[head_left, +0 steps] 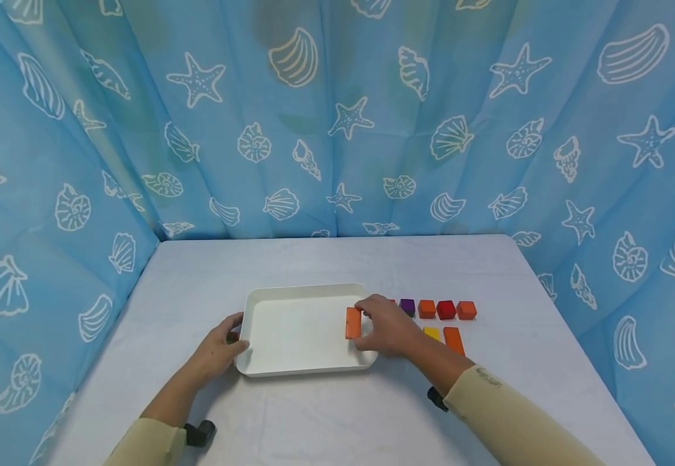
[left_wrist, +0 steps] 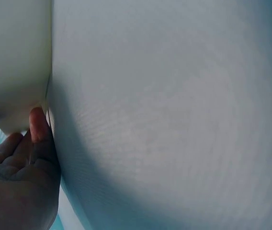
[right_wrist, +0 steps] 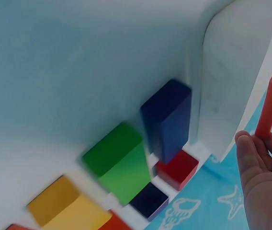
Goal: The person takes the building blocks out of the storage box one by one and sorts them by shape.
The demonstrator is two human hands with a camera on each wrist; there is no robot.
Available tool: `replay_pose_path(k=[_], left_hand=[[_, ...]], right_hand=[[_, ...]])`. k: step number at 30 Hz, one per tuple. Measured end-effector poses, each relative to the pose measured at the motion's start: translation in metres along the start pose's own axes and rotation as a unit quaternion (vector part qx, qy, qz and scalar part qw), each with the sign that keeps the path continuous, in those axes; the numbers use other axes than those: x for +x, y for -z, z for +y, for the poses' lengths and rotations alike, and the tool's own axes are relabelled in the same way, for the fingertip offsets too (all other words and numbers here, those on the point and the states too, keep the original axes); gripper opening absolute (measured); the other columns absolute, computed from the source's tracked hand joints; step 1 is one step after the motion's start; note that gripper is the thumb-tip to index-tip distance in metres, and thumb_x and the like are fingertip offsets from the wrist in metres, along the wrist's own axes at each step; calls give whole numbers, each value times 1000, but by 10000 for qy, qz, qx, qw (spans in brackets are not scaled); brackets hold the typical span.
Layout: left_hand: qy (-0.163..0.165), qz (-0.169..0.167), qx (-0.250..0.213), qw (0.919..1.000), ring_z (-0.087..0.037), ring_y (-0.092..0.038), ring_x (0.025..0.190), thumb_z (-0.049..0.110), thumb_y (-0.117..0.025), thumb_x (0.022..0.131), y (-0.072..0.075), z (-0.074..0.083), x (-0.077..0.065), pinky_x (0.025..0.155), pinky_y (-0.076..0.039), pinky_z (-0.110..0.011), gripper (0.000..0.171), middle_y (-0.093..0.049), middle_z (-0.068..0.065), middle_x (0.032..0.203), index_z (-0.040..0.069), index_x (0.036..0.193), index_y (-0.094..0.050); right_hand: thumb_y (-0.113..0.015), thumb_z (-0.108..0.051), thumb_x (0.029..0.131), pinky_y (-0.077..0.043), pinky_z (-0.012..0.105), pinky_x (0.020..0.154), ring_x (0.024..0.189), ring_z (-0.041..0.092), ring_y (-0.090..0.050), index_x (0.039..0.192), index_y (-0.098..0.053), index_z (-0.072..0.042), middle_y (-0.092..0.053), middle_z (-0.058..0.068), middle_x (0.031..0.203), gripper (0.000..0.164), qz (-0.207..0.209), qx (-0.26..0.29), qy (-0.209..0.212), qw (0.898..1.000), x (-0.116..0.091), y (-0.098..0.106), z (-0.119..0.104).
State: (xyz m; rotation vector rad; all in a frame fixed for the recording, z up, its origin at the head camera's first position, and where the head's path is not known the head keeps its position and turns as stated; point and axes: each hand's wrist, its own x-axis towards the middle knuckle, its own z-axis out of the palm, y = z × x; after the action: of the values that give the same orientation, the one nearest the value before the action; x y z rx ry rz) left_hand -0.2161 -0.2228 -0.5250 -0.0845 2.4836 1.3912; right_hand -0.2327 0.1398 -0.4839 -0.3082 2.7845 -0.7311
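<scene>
A white rectangular tray (head_left: 296, 333) lies on the table, its inside bare apart from what the right hand holds above it. At the tray's left end my left hand (head_left: 219, 349) grips the side, thumb near the front and fingers farther back. In the left wrist view, the thumb (left_wrist: 38, 125) meets the tray's outer wall. Over the tray's right part, my right hand (head_left: 392, 329) pinches an orange rectangular block (head_left: 353, 323) between thumb and fingertips. The right wrist view shows that orange block (right_wrist: 271, 108) held on end, above the tray's rim.
Right of the tray, a back row has a purple cube (head_left: 408, 307), an orange cube (head_left: 427, 309) and red ones. A yellow block (head_left: 432, 333) and a long orange block (head_left: 453, 340) lie nearer. Blue (right_wrist: 168, 120) and green blocks (right_wrist: 119, 163) sit beside the tray. Patterned curtains (head_left: 337, 116) surround the table.
</scene>
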Motion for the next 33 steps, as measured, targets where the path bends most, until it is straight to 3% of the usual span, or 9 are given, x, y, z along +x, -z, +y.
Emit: replay_pose_path(k=[11, 19, 27, 33], left_hand=[[-65, -18, 14, 10000, -47, -49, 141, 11, -63, 104, 0, 0, -1, 111, -47, -63, 70, -48, -28, 155, 0, 165, -31], [-1, -15, -17, 10000, -47, -47, 142, 10, -63, 103, 0, -1, -1, 112, -46, -63, 71, -46, -28, 158, 1, 165, -31], [49, -2, 18, 10000, -47, -46, 143, 11, -63, 103, 0, 0, 0, 114, -43, -63, 71, -45, -27, 159, 2, 166, -31], [44, -9, 11, 10000, -48, -46, 143, 11, -63, 103, 0, -1, 1, 113, -44, -63, 70, -45, -28, 159, 1, 165, -31]], right_hand=[[-99, -33, 73, -64, 43, 89, 117, 25, -65, 146, -62, -10, -64, 7, 135, 85, 313, 135, -420, 9985, -10, 16, 27], [-96, -23, 73, -64, 44, 86, 117, 29, -63, 147, -61, -8, -64, 10, 133, 83, 392, 149, -445, 9981, -18, 29, 48], [-94, -26, 77, -62, 48, 93, 120, 30, -62, 147, -61, -6, -63, 12, 136, 80, 447, 164, -516, 9975, -30, 36, 77], [-91, -23, 83, -58, 51, 100, 123, 34, -62, 148, -59, -2, -63, 15, 138, 75, 498, 511, -419, 9966, -42, 42, 98]])
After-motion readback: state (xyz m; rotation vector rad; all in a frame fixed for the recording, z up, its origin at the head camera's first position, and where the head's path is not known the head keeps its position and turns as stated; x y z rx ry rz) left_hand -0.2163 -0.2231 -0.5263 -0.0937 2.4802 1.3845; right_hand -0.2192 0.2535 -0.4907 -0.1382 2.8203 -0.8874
